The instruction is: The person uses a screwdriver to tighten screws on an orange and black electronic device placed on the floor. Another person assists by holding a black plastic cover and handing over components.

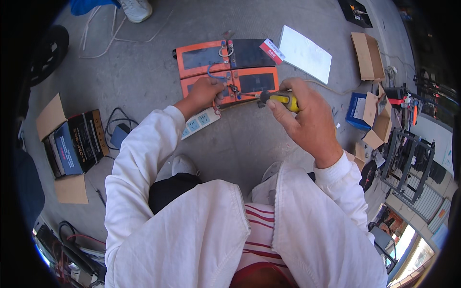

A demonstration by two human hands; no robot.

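Note:
Several orange-and-black battery blocks (pixel 257 81) lie side by side on the floor in front of me. A blue cable (pixel 214 74) and a pale looped cable (pixel 225 50) join some of their terminals. My left hand (pixel 204 93) is over the near left block, its fingers pinched on a short red cable (pixel 214 104) beside a terminal. In my right hand (pixel 309 115) is a yellow-and-black screwdriver (pixel 285 99). Its shaft points left toward the terminal by my left fingertips. Whether the tip touches a screw is too small to tell.
Just this side of the batteries lies a white power strip (pixel 201 122). A small red-and-white box (pixel 272 51) overlaps the far right block, next to a white panel (pixel 312 57). Open cartons stand left (pixel 72 189) and right (pixel 367 55). A person's shoe (pixel 136 10) shows at far left.

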